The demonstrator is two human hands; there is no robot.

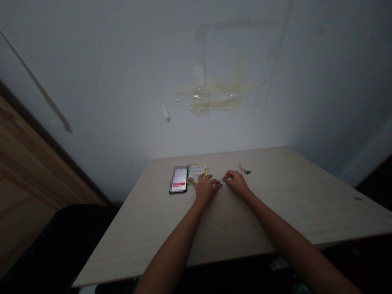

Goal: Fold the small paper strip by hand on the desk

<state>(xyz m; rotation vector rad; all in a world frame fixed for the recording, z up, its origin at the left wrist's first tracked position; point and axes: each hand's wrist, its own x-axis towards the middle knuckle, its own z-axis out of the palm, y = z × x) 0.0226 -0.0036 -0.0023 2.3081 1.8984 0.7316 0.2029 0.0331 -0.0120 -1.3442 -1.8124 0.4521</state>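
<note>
My left hand (204,187) and my right hand (235,181) rest close together on a pale wooden table (275,204). Between their fingertips lies a tiny pale piece (223,186) that both hands pinch; it is too small to name. The left hand's fingers also overlap the lower edge of a green and yellow printed sheet (197,171). A phone (179,179) with a lit screen lies flat just left of that sheet.
A small dark and white scrap (245,170) lies on the table beyond my right hand. A white wall with tape residue (211,96) rises behind the table. A wooden panel (27,163) stands at the left, a dark seat (70,241) below it.
</note>
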